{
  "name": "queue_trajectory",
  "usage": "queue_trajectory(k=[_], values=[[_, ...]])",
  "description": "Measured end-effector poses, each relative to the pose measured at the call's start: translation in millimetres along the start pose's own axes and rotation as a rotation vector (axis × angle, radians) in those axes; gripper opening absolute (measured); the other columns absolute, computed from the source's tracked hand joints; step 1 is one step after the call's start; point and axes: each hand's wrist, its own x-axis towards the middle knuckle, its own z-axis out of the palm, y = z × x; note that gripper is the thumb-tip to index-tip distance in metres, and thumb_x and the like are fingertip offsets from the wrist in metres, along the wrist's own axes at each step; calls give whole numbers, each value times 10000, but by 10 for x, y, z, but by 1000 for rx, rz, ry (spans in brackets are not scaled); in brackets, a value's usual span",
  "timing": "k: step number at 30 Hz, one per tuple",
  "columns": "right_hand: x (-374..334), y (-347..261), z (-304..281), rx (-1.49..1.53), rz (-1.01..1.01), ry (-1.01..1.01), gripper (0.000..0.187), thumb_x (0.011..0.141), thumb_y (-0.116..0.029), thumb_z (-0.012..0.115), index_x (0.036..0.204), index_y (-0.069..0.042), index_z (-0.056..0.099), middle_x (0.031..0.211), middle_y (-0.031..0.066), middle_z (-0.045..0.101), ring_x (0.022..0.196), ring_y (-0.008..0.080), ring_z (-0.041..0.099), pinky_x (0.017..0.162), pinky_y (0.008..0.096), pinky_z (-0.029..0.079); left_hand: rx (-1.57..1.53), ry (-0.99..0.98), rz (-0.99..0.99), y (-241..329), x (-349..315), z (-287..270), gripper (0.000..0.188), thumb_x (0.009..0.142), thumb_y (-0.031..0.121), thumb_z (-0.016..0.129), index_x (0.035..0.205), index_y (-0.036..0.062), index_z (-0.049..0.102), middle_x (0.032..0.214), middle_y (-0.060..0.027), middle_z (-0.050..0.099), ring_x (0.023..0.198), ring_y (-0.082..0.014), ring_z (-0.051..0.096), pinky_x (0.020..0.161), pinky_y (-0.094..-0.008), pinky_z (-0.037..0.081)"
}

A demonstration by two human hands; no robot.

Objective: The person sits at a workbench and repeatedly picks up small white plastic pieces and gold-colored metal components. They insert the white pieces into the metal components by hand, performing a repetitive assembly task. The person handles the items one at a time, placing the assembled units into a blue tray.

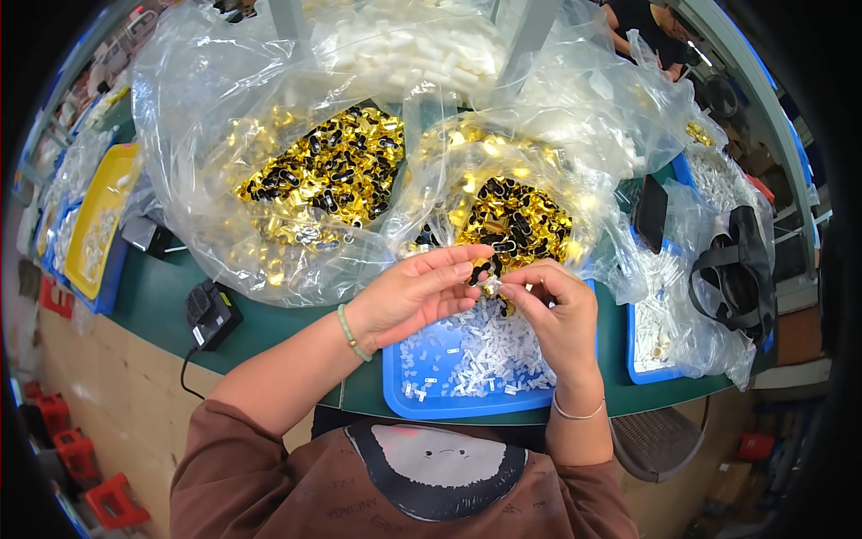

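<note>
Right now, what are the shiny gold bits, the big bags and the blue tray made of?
Gold bits: probably metal or metal-coated plastic, mirror-glossy. Bags: thin clear plastic film, crinkled and glinting. Blue tray: looks like hard, smooth plastic with a moulded rim.

Bright, even overhead light fills the scene. Glare glints off the clear plastic bags (269, 180) and the gold caps (332, 171). Shadows are soft. Fisheye distortion bends the table edge (162, 337), and the corners fall black.
</note>
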Motion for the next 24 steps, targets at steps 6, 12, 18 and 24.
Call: queue_trajectory(k=[6, 12, 18, 24], values=[[-8, 5, 109, -91, -162, 65, 114, 824, 33, 693, 927, -7, 666, 856, 50, 618, 668, 100, 542, 583, 235, 437, 55, 31, -47, -16, 0, 0, 364, 1000, 164, 535, 1348, 57, 516, 998, 5, 612, 898, -86, 608, 848, -234, 525], [-13, 41, 185, -50, -198, 96, 144, 813, 52, 696, 930, -18, 653, 1001, 80, 596, 638, 94, 536, 563, 233, 441, 72, 37, -64, -32, 3, 14, 402, 1004, 200, 537, 1364, 26, 492, 1043, -3, 620, 912, -85, 608, 866, -253, 518], [-26, -3, 178, -118, -203, 36, 142, 806, 49, 694, 918, -12, 630, 1063, 95, 586, 643, 100, 561, 560, 235, 461, 50, 37, -62, -33, 21, 14, 409, 1005, 209, 536, 1362, 15, 490, 1033, -2, 612, 904, -81, 601, 870, -246, 514], [-23, -6, 223, -135, -217, 31, 129, 804, 43, 680, 907, -5, 619, 1064, 108, 591, 664, 115, 587, 575, 240, 491, 75, 24, -42, -61, 19, -23, 378, 1010, 210, 524, 1332, 13, 506, 1100, -32, 617, 950, -92, 597, 898, -260, 510]])
